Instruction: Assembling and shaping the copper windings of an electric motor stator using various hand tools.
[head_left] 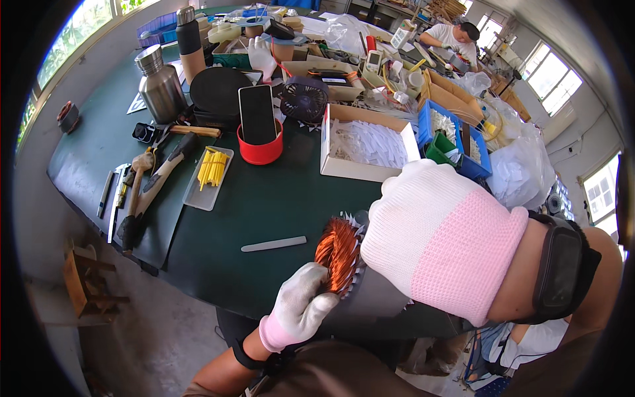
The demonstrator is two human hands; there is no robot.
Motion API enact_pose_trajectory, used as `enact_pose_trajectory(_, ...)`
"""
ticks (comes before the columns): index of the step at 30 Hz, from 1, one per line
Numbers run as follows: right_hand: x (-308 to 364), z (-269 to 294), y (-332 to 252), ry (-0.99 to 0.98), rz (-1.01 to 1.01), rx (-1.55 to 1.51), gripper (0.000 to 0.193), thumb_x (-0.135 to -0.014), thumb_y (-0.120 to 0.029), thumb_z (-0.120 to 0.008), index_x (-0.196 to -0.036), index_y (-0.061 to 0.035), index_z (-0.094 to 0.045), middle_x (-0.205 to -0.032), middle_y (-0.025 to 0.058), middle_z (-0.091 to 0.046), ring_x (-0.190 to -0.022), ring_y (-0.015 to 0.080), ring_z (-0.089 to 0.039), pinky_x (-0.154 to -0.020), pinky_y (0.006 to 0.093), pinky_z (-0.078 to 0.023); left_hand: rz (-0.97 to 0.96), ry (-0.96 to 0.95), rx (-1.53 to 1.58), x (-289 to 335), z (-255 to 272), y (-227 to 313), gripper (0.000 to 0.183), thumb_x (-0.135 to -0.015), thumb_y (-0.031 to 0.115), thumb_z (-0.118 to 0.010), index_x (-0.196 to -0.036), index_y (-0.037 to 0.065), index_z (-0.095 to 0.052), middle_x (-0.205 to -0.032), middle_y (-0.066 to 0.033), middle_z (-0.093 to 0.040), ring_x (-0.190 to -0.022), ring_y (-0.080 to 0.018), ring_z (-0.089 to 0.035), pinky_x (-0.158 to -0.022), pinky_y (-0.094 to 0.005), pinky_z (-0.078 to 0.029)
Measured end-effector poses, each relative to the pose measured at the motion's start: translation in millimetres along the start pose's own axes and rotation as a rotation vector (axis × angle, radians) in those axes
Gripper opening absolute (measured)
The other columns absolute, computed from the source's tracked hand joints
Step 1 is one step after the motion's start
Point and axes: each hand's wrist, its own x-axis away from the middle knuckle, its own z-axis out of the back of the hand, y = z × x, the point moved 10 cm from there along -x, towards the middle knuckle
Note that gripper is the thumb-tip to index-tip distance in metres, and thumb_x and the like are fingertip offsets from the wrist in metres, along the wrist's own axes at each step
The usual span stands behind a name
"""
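Note:
A motor stator with a grey body lies on its side at the table's near edge. Its copper winding bulges toward the left, ringed by white slot-paper tips. My left hand, in a white knit glove with a pink cuff, has its fingers curled around the lower left of the winding. Close to the camera, my right hand, gloved alike, is closed above the stator's right side. Its fingertips are hidden, and so is whatever they hold. A flat, pale grey strip with a tapered end lies left of the winding.
Beyond my hands stand a white box of paper slips, a blue bin and a red holder with a phone. To the left are a tray of yellow sticks, a mallet and a steel bottle. Another person works far right.

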Motion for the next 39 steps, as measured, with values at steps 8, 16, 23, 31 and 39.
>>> enact_pose_trajectory(8, 8.1, -5.1, -8.8, -0.036, -0.021, 0.066, 0.012, -0.079, -0.020, -0.071, -0.080, -0.0083, -0.075, -0.083, 0.0105, -0.072, -0.086, 0.0259, -0.074, -0.075, 0.0393, -0.059, -0.039, 0.027, 0.021, -1.3, -1.1, 2.0, 0.038, -0.106, 0.031, -0.062, -0.099, -0.006, -0.059, -0.083, -0.0167, -0.050, -0.072, -0.0326, -0.049, -0.067, -0.0395, -0.043)
enact_pose_trajectory(16, 24.1, 9.2, -11.3, -0.036, -0.071, 0.182, 0.012, -0.078, -0.020, -0.071, -0.082, -0.0087, -0.075, -0.085, 0.0109, -0.072, -0.087, 0.0261, -0.074, -0.075, 0.0391, -0.059, 0.181, 0.057, 0.063, -9.3, -1.6, 5.3, 0.054, -0.110, 0.046, -0.051, -0.112, -0.007, -0.064, -0.089, -0.0056, -0.064, -0.077, -0.0096, -0.057, -0.069, -0.0250, -0.046)
enact_pose_trajectory(23, 32.3, 10.5, -8.6, -0.040, -0.058, 0.043, 0.017, -0.083, -0.017, -0.068, -0.097, -0.0087, -0.073, -0.100, 0.0120, -0.072, -0.098, 0.0281, -0.073, -0.085, 0.0417, -0.058, 0.400, 0.002, 0.255, 2.5, -3.3, -14.1, 0.058, -0.109, 0.048, -0.052, -0.121, -0.007, -0.062, -0.091, -0.0014, -0.063, -0.077, -0.0063, -0.051, -0.072, -0.0239, -0.045)
enact_pose_trajectory(31, 17.3, 0.5, -16.3, -0.149, -0.058, 0.123, 0.017, -0.085, -0.021, -0.069, -0.096, -0.0085, -0.074, -0.099, 0.0114, -0.071, -0.098, 0.0291, -0.072, -0.084, 0.0423, -0.058, 0.112, -0.016, 0.137, 13.5, -5.5, -13.2, 0.039, -0.110, 0.031, -0.054, -0.112, -0.008, -0.059, -0.092, -0.0172, -0.054, -0.079, -0.0303, -0.054, -0.075, -0.0368, -0.047)
enact_pose_trajectory(39, 2.6, -5.1, -27.4, -0.134, -0.001, 0.208, 0.018, -0.086, -0.026, -0.071, -0.088, -0.0084, -0.076, -0.092, 0.0103, -0.071, -0.092, 0.0291, -0.073, -0.078, 0.0414, -0.059, 0.006, 0.043, 0.030, 6.2, -2.2, 3.8, 0.039, -0.110, 0.030, -0.054, -0.109, -0.008, -0.060, -0.091, -0.0183, -0.055, -0.080, -0.0336, -0.055, -0.076, -0.0389, -0.049)
